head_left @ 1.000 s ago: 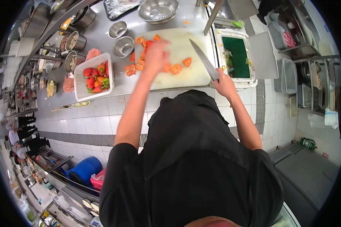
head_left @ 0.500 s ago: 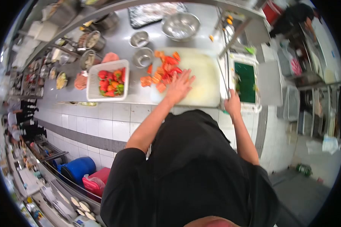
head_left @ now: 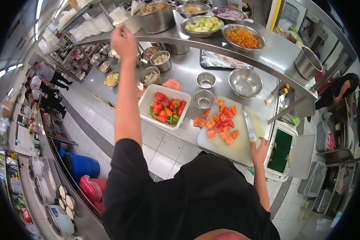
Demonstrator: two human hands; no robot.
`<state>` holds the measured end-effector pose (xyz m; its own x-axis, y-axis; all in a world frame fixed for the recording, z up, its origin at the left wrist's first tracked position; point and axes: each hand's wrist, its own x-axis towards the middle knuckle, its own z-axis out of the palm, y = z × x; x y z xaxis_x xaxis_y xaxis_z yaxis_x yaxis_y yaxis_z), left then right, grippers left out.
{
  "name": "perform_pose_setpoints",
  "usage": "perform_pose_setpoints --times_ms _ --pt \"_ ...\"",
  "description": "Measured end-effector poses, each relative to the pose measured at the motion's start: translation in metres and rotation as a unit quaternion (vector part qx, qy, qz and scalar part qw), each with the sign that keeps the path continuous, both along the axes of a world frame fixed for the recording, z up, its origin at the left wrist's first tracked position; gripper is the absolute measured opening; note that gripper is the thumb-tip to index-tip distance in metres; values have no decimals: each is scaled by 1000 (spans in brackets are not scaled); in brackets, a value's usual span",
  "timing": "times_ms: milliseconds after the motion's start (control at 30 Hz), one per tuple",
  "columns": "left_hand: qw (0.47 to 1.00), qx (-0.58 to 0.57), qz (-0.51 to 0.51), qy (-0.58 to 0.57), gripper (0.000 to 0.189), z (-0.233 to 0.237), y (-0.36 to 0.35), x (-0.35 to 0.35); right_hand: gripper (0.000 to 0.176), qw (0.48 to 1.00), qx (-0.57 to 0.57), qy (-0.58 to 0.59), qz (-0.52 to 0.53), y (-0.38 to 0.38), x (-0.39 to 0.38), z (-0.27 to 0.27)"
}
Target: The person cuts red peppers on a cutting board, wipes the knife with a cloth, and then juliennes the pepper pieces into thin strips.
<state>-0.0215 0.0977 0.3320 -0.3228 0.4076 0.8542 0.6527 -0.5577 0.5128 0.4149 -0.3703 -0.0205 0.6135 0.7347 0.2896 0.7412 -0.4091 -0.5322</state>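
My left hand (head_left: 124, 43) is raised by the shelf, in front of a white tub of pale utensils, its fingers loosely curled and nothing visible in them. My right hand (head_left: 260, 151) is at the right front edge of the white cutting board (head_left: 218, 145), fingers apart, close to the knife handle's end. The knife (head_left: 250, 126) lies flat on the board, blade pointing away from me. Left of it are cut red and orange pepper pieces (head_left: 224, 125). A white basket (head_left: 176, 125) of whole red, orange and green peppers (head_left: 162, 109) stands left of the board.
Two small metal bowls (head_left: 204, 99) and a larger one (head_left: 245, 83) stand behind the board. The overhead shelf (head_left: 176, 39) holds bowls of cut vegetables (head_left: 243, 37). A green-bottomed container (head_left: 280, 151) is at the right. Other people (head_left: 48, 76) stand far left; another person (head_left: 342, 90) is far right.
My left hand has gone from the pepper pieces up to the shelf. The knife, previously upright in my right hand beside the board, now lies on it. The view has shifted left and upward.
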Motion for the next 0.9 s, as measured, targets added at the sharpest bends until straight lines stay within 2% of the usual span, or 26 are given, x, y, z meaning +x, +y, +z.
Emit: perform_pose_setpoints --times_ms 67,133,200,233,267,300,333,367,400,467,533,600,633,667,733,767,800,867,900 --pt "996 -69 44 -38 27 33 65 -51 42 997 19 68 -9 -24 0 7" --pt "990 -95 103 3 33 40 155 -109 43 992 -11 116 -56 -49 4 4" --pt "992 -104 -62 -25 31 27 263 -170 44 988 56 132 -59 -78 17 -25" --pt "963 -231 -138 13 33 26 327 -214 43 986 73 130 -69 -90 15 -27" --pt "936 -312 -160 -29 35 38 317 -200 44 979 101 160 -71 -106 17 -38" --pt "918 -299 -249 -76 39 32 335 -208 44 974 92 186 -96 -117 9 -25" --pt "917 -300 -260 -47 40 29 378 -234 45 967 89 198 -133 -130 8 -31" --pt "912 -293 -285 -27 47 28 407 -249 43 955 90 234 -161 -134 -5 -9" --pt "899 -215 -361 -128 54 24 407 -238 41 955 80 222 -183 -145 -7 -8" --pt "943 -293 -161 -4 53 57 397 -229 39 946 90 237 -204 -162 -12 -8" --pt "946 -262 -189 -16 53 57 351 -207 38 937 98 253 -220 -170 -18 -6" --pt "918 -346 -187 -50 53 64 383 -215 37 935 95 251 -233 -170 -23 0" --pt "926 -354 -127 27 55 61 389 -213 36 934 100 249 -236 -172 -25 2" --pt "923 -361 -134 31 55 51 414 -222 36 932 94 249 -245 -173 -27 5" --pt "929 -301 -211 30 57 35 454 -242 36 933 103 244 -242 -172 -28 10" --pt "945 -305 -111 29 65 33 443 -229 36 937 95 235 -241 -172 -29 11" --pt "944 -308 -113 31 65 39 446 -230 36 936 93 236 -243 -173 -30 12" --pt "934 -296 116 160 70 50 450 -238 36 935 96 237 -245 -172 -29 14" --pt "923 -286 177 186 68 55 451 -241 36 936 88 236 -247 -172 -30 17"
